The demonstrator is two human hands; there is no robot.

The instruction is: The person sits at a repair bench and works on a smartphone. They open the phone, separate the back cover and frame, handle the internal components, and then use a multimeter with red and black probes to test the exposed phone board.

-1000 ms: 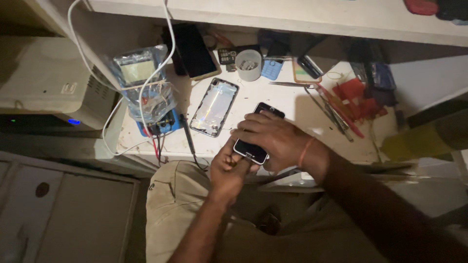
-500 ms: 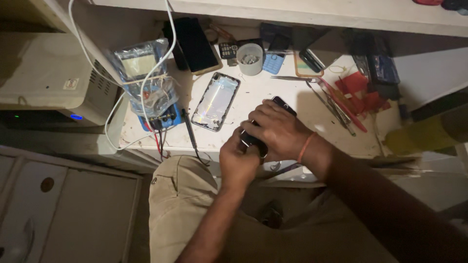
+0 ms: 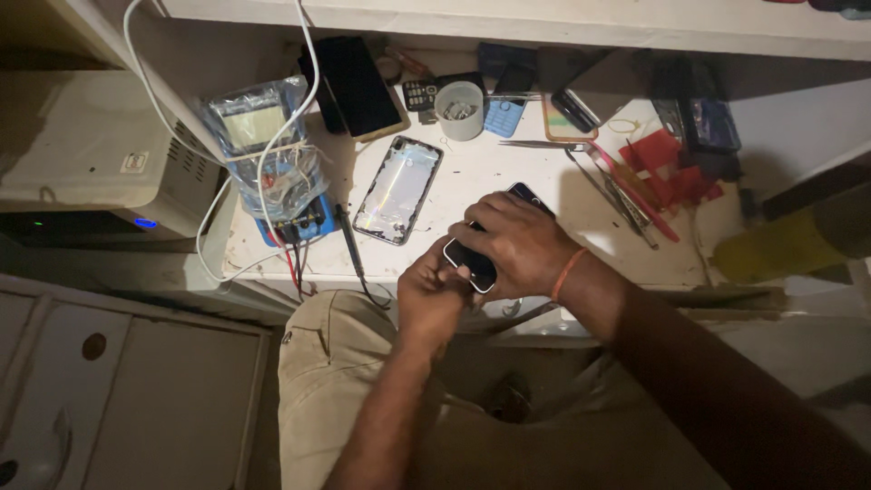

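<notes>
White workbench cluttered, dim. Right hand clamps dark phone at bench edge, as half second earlier; left hand curled tight at its lower end, barely shifted.

Bare forearms; orange wristband; khaki trousers.

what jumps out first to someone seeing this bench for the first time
Both hands meet at the bench's front edge: the right hand grips a dark phone from above while the left hand works at its lower end. Behind them lies an opened phone shell, and a bagged device with white cables stands at the left.
</notes>
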